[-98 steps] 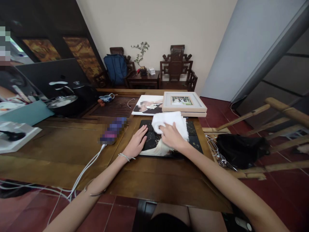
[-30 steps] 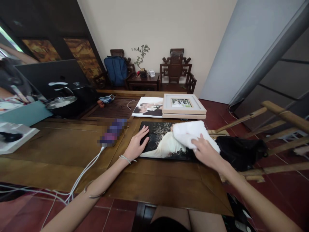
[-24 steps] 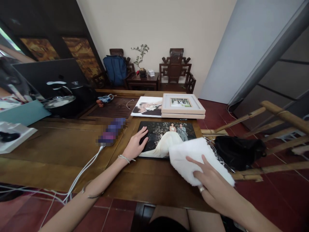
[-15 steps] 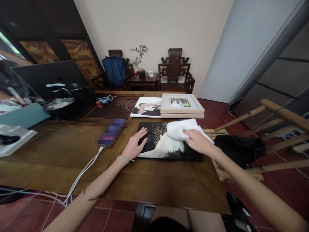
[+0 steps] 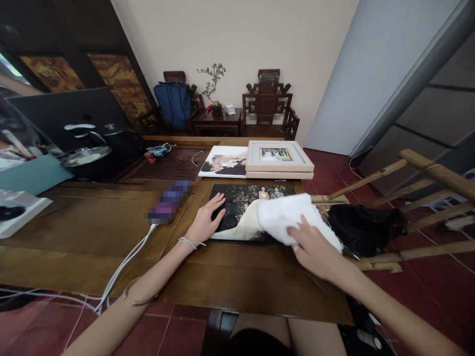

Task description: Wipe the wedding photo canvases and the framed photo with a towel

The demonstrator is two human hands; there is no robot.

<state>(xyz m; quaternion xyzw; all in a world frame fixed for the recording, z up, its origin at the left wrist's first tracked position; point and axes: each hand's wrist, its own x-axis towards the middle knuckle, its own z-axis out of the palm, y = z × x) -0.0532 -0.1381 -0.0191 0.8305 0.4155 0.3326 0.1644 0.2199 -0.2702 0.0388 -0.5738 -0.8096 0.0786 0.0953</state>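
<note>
A dark wedding photo panel point(image 5: 237, 207) lies flat on the wooden table point(image 5: 230, 272) in front of me. My left hand point(image 5: 208, 216) rests with fingers spread on the panel's left edge. In my right hand point(image 5: 311, 247) is a white towel point(image 5: 289, 212), gripped at its near side. The towel covers the right part of the panel and reaches past its right edge. Two figures in the picture show just above the cloth. Behind the panel sit a white photo print point(image 5: 224, 162) and stacked light-wood picture frames point(image 5: 280, 155).
Left of the panel, a phone point(image 5: 168, 200) with a white cable point(image 5: 129, 262) lies on the table. A glass-lidded pot point(image 5: 86, 157), a teal box point(image 5: 33, 173) and a dark monitor stand farther left. At the right is a bamboo chair point(image 5: 426, 165) holding a black bag point(image 5: 365, 230).
My right hand has moved the towel toward me and slightly right, uncovering the figures at the panel's upper part. My left hand stays at the left edge.
</note>
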